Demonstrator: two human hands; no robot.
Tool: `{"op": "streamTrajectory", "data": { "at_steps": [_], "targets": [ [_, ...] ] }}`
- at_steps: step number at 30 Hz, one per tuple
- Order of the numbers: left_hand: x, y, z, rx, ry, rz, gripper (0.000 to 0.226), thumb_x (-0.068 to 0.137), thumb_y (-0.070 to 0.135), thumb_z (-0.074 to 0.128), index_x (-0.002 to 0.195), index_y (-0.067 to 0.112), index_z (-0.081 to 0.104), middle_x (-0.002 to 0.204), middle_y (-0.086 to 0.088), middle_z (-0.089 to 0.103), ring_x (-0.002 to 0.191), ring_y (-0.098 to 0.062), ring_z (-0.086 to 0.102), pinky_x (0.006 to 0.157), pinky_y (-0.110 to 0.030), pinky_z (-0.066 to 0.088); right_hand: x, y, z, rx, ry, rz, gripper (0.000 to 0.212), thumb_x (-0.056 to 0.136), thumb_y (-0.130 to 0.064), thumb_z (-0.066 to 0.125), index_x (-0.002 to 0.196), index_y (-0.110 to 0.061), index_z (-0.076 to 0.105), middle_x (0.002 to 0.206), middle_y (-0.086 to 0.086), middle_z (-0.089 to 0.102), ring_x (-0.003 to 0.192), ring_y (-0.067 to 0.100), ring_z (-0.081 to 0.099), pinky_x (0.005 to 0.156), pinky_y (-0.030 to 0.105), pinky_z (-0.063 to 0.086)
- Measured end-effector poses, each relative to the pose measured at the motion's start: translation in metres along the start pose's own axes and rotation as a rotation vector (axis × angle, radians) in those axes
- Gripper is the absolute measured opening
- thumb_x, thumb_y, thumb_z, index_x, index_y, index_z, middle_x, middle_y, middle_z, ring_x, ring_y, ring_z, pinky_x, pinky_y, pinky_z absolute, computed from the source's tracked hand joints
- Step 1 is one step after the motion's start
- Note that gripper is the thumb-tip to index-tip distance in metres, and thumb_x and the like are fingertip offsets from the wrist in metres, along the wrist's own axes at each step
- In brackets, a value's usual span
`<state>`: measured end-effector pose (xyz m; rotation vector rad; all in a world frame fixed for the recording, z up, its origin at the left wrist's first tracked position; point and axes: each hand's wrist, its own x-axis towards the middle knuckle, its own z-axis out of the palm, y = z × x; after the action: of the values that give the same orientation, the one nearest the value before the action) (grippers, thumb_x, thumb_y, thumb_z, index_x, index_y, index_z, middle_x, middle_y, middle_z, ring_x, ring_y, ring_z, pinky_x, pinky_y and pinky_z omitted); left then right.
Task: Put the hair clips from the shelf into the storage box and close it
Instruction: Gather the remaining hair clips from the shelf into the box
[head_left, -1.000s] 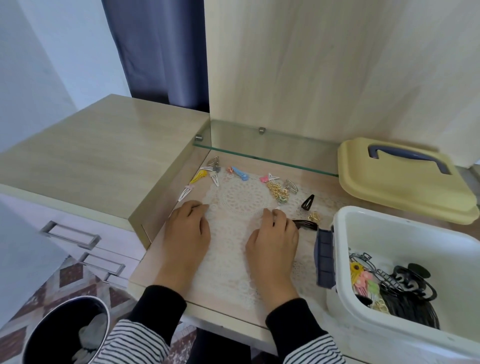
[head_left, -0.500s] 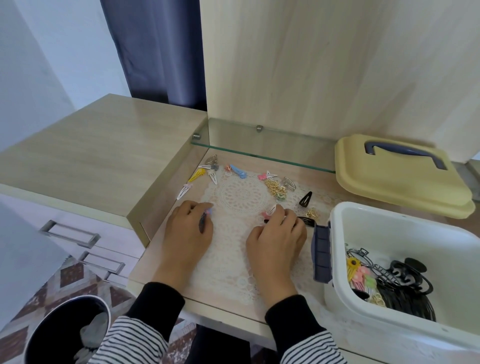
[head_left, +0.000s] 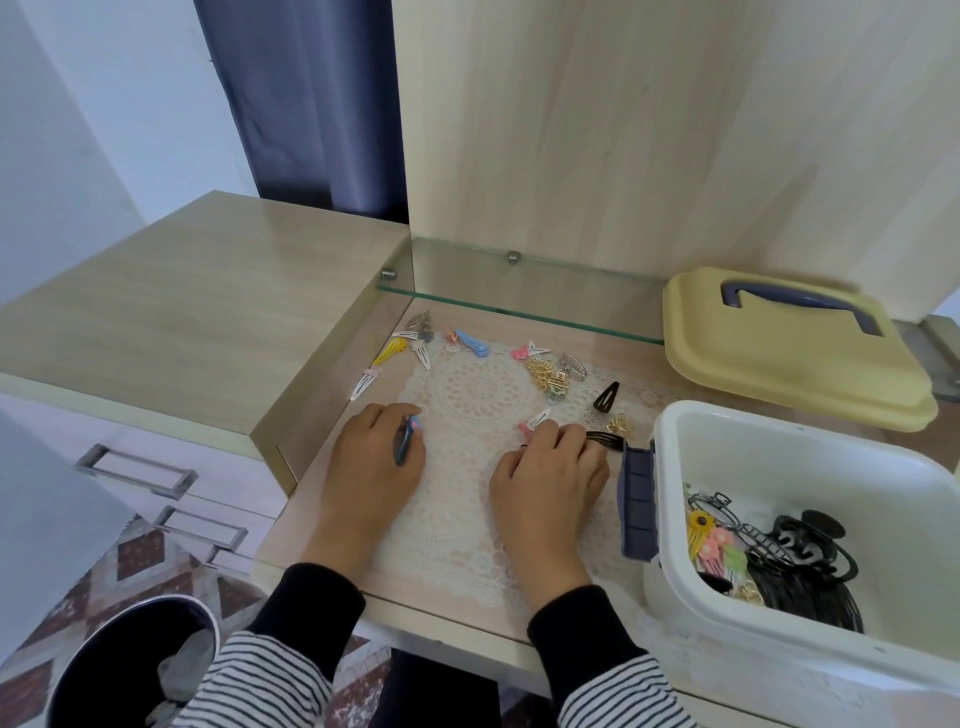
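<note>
On the pale wood shelf (head_left: 311, 499), set beside a cabinet top (head_left: 182, 296) & below a glass shelf (head_left: 519, 291), a lace doily (head_left: 483, 395) covers most of the surface. Room: white wall, dark-blue curtain (head_left: 311, 104) at the back, patterned floor (head_left: 140, 561) lower left w/ a dark bin (head_left: 130, 660), drawers (head_left: 135, 473) w/ metal handles under the cabinet top.

At the doily's left edge the left hand (head_left: 371, 462) has its grip closed on a dark-blue clip (head_left: 402, 447). Its long axis runs front-to-back, pink end pointing away from the person. Mid-doily the right hand (head_left: 550, 478) is palm-down, fingers curled, tips at a pink-white clip (head_left: 535, 421) that angles up-right. Can't tell if that grip pinches it or only touches. Black clips (head_left: 605, 441) lie crosswise just beside those fingers, pointing at the box latch (head_left: 639, 499).

Loose at the back: white clip (head_left: 363, 384), yellow clip (head_left: 389, 351), light-blue clip (head_left: 470, 343) on the left. Pink bow clip (head_left: 524, 352), gold clips (head_left: 548, 374), silver claw (head_left: 571, 364) sit near centre. Black snap clip (head_left: 607, 397) lies tilted at the right.

Front right, the white storage box (head_left: 831, 467) stands open, black & flowered clips inside. Its yellow lid (head_left: 789, 364) w/ blue handle lies just behind it.
</note>
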<state>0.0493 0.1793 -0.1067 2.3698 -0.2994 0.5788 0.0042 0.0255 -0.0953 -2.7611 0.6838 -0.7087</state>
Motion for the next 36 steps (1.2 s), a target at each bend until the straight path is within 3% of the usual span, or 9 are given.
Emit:
{"op": "streamTrajectory", "data": {
  "at_steps": [9, 14, 18, 23, 29, 33, 36],
  "targets": [
    [0.001, -0.001, 0.001, -0.004, -0.006, 0.029, 0.026, 0.088, 0.022, 0.053, 0.108, 0.013, 0.067, 0.096, -0.002, 0.065, 0.079, -0.021, 0.058, 0.071, -0.029, 0.05, -0.002, -0.003, -0.013, -0.047, -0.143, -0.047, 0.026, 0.064, -0.008, 0.068, 0.088, -0.009, 0.059, 0.085, 0.012, 0.055, 0.075, 0.029, 0.049, 0.067, 0.038, 0.042],
    [-0.001, 0.0, 0.0, -0.02, 0.034, 0.074, 0.022, 0.089, 0.011, 0.059, 0.109, 0.011, 0.068, 0.098, -0.002, 0.065, 0.083, -0.019, 0.059, 0.073, -0.026, 0.047, 0.006, -0.002, -0.029, -0.086, -0.379, -0.095, 0.037, 0.087, -0.003, 0.047, 0.123, -0.009, 0.043, 0.12, 0.015, 0.043, 0.103, 0.031, 0.046, 0.087, 0.036, 0.036],
    [-0.001, 0.001, -0.001, -0.031, 0.05, 0.103, 0.023, 0.088, 0.012, 0.057, 0.109, 0.012, 0.068, 0.099, -0.001, 0.065, 0.083, -0.017, 0.059, 0.073, -0.025, 0.046, 0.012, -0.003, -0.036, -0.13, -0.463, -0.15, 0.038, 0.09, -0.004, 0.048, 0.126, -0.007, 0.041, 0.122, 0.014, 0.044, 0.107, 0.029, 0.05, 0.088, 0.033, 0.04],
    [-0.002, 0.002, -0.002, -0.026, 0.031, 0.133, 0.023, 0.089, 0.015, 0.055, 0.108, 0.014, 0.068, 0.1, 0.002, 0.065, 0.084, -0.016, 0.061, 0.072, -0.032, 0.052, 0.013, -0.005, -0.041, -0.142, -0.418, -0.22, 0.033, 0.091, -0.002, 0.046, 0.123, -0.006, 0.045, 0.118, 0.012, 0.052, 0.106, 0.027, 0.054, 0.086, 0.032, 0.043],
    [-0.001, 0.009, -0.008, 0.053, 0.047, 0.229, 0.022, 0.086, 0.013, 0.059, 0.106, 0.013, 0.068, 0.098, 0.001, 0.065, 0.079, -0.017, 0.062, 0.064, -0.034, 0.052, 0.004, -0.005, -0.046, -0.163, -0.394, -0.278, 0.044, 0.09, -0.006, 0.048, 0.133, -0.008, 0.039, 0.122, 0.012, 0.051, 0.106, 0.032, 0.052, 0.085, 0.036, 0.04],
    [0.001, 0.012, -0.01, 0.066, 0.09, 0.232, 0.019, 0.087, 0.011, 0.061, 0.104, 0.013, 0.068, 0.098, 0.002, 0.065, 0.075, -0.016, 0.06, 0.062, -0.032, 0.05, 0.004, -0.01, -0.063, -0.007, -0.408, -0.273, 0.04, 0.089, -0.003, 0.045, 0.127, -0.01, 0.04, 0.119, 0.011, 0.047, 0.09, 0.028, 0.055, 0.064, 0.031, 0.036],
    [0.006, 0.022, -0.016, 0.01, 0.133, 0.211, 0.016, 0.088, 0.014, 0.059, 0.102, 0.014, 0.066, 0.099, 0.001, 0.065, 0.077, -0.017, 0.062, 0.063, -0.031, 0.051, 0.007, -0.018, -0.085, 0.162, -0.358, -0.316, 0.03, 0.089, -0.003, 0.045, 0.118, -0.012, 0.047, 0.111, 0.009, 0.048, 0.076, 0.023, 0.047, 0.06, 0.03, 0.033]
  ]
}}
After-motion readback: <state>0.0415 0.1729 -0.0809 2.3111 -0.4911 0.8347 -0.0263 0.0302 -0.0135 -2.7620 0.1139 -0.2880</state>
